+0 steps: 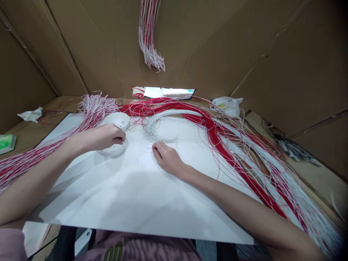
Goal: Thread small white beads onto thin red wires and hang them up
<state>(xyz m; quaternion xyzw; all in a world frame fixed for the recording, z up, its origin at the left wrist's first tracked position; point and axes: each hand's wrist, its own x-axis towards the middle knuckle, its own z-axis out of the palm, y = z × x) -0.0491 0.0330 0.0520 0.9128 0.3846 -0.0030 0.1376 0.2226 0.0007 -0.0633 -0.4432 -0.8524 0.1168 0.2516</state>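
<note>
White desk: left hand over dish; right hand right of dish, beside white wires; both curled, fingertips unclear, can't tell grip.

The left hand is just on the near side of the bowl, fingers curled down, tips hidden. The right hand is right of the bowl and nearer the body, fingers bent, thumb close to the forefinger. Both bare forearms angle inward.
</note>
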